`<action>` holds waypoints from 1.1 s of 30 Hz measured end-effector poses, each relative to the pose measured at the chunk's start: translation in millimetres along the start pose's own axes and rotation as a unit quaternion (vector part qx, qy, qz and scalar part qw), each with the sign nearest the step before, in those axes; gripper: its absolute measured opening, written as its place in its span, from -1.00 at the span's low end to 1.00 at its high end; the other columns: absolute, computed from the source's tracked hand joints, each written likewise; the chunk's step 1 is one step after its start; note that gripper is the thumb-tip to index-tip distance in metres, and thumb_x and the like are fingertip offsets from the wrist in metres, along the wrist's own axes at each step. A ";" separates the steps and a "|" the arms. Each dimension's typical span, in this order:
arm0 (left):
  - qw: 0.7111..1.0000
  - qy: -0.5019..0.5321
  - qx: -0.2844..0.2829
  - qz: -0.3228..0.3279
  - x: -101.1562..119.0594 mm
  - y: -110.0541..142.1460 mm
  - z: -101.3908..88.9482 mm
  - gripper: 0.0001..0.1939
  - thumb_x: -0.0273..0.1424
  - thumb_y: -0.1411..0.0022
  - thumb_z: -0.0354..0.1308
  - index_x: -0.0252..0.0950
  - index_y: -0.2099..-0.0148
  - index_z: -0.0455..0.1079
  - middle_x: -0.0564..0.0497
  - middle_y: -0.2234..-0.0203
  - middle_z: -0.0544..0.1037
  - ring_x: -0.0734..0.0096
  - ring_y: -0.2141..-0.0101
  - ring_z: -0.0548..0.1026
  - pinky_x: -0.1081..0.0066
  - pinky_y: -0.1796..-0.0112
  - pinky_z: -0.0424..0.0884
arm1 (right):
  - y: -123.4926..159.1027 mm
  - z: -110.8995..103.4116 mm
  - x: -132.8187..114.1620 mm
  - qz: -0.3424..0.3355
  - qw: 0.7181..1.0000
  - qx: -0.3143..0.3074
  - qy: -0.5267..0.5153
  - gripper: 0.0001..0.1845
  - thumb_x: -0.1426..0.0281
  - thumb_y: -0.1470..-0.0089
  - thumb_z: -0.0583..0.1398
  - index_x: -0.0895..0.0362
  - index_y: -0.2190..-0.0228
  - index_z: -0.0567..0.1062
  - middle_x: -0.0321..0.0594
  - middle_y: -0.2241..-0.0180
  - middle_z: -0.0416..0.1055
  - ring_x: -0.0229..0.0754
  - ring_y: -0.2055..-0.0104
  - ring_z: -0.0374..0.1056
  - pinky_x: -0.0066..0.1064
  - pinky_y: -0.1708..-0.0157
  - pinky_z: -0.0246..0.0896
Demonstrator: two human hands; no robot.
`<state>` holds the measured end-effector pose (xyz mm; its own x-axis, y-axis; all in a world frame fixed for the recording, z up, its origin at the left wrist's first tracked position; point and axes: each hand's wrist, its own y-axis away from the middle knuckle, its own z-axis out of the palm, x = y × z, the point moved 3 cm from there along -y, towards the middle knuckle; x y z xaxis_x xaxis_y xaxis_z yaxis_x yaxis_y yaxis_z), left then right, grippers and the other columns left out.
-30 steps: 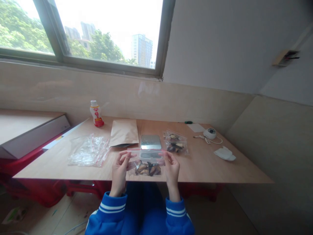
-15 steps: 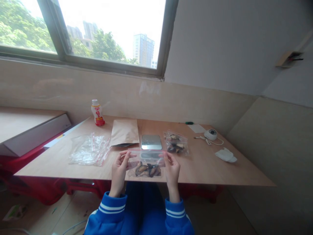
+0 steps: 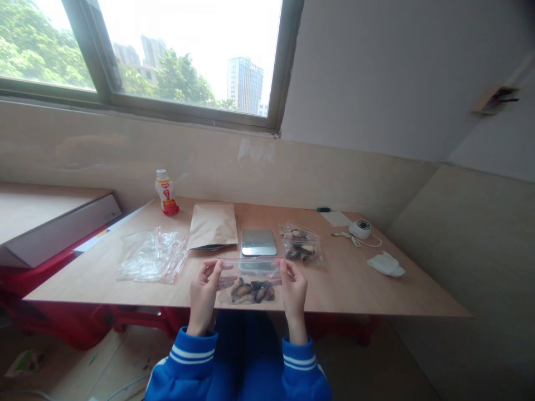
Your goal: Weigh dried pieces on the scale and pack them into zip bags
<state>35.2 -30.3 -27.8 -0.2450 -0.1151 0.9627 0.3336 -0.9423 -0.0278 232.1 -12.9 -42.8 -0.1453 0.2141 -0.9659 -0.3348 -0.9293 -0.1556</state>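
Note:
A clear zip-lock bag [image 3: 247,288] with dark-edged brown dried slices in its lower part is stretched between my two hands at the table's front edge. My left hand [image 3: 204,289] pinches its upper left corner, and my right hand [image 3: 293,287] pinches the upper right corner. The red zip line runs level between them. Just behind the bag lies a flat scale [image 3: 258,243] with a shiny plate; its front part shows through the plastic. To the right of the scale rest filled zip-lock bags [image 3: 301,250] with similar slices.
On the wooden table [image 3: 346,284], clear empty bags [image 3: 146,256] lie at left beside a brown paper pouch [image 3: 214,225]. A red-and-white bottle [image 3: 167,193] stands at the back. Rightward are a white round device [image 3: 360,229] with a cable, crumpled tissue [image 3: 385,264] and a green-handled tool [image 3: 323,210].
Both hands keep the same pinch on the zip-lock bag. Its top edge has dipped very slightly, and the view has shifted a touch.

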 end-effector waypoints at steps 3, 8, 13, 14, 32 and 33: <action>1.000 -0.006 0.004 0.003 -2.2 1.6 2.2 -0.61 -0.10 -0.02 0.23 -0.31 0.26 0.30 -0.07 0.34 0.57 0.28 0.50 0.57 0.27 0.41 0.53 | 1.2 0.9 -0.3 -0.008 1.000 0.019 0.000 -0.56 0.06 0.03 0.21 0.22 0.33 0.48 -0.10 0.40 0.53 -0.18 0.58 0.43 -0.42 0.64 0.35; 1.000 0.003 0.011 0.007 -9.3 -1.0 5.5 -0.60 -0.09 -0.03 0.22 -0.31 0.25 0.29 -0.05 0.33 0.54 0.32 0.51 0.55 0.28 0.42 0.53 | 2.9 3.0 0.9 -0.034 0.998 0.052 0.005 -0.57 0.05 0.02 0.20 0.21 0.39 0.45 -0.13 0.44 0.52 -0.23 0.61 0.40 -0.46 0.65 0.30; 0.999 0.005 0.024 0.033 -11.4 -3.2 5.1 -0.62 -0.07 -0.09 0.15 -0.28 0.23 0.27 0.01 0.31 0.48 0.39 0.50 0.53 0.33 0.43 0.52 | 2.0 6.1 6.1 -0.027 0.999 0.024 -0.005 -0.54 0.01 0.01 0.18 0.20 0.37 0.45 -0.15 0.46 0.51 -0.21 0.58 0.43 -0.45 0.62 0.30; 0.999 0.006 0.023 0.035 -10.7 -3.1 5.1 -0.61 -0.07 -0.08 0.16 -0.28 0.22 0.28 0.02 0.30 0.47 0.40 0.49 0.53 0.33 0.43 0.52 | 1.4 6.5 7.1 -0.022 1.000 0.017 -0.006 -0.54 0.01 0.01 0.18 0.19 0.35 0.46 -0.16 0.47 0.51 -0.20 0.57 0.43 -0.45 0.61 0.31; 1.000 -0.012 -0.001 -0.006 -18.2 -11.2 -7.3 -0.63 -0.16 0.08 0.32 -0.36 0.32 0.45 -0.04 0.40 0.57 0.16 0.23 0.56 0.29 0.14 0.43 | -0.1 5.7 4.6 -0.019 0.999 -0.035 -0.002 -0.64 0.12 0.04 0.26 0.19 0.39 0.48 -0.18 0.46 0.53 -0.16 0.46 0.47 -0.34 0.34 0.37; 1.000 -0.017 -0.002 0.000 -18.9 -11.9 -8.8 -0.63 -0.16 0.08 0.32 -0.36 0.31 0.46 -0.06 0.38 0.58 0.15 0.19 0.54 0.28 0.11 0.41 | -0.2 5.2 4.7 -0.018 0.999 -0.028 0.000 -0.64 0.12 0.04 0.26 0.20 0.38 0.48 -0.17 0.46 0.53 -0.15 0.44 0.48 -0.32 0.33 0.37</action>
<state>27.8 -19.7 -48.0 -0.2139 -0.1045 0.9713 0.3305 -0.9434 -0.0287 226.6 -10.1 -46.3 -0.1347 0.2486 -0.9592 -0.2879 -0.9361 -0.2021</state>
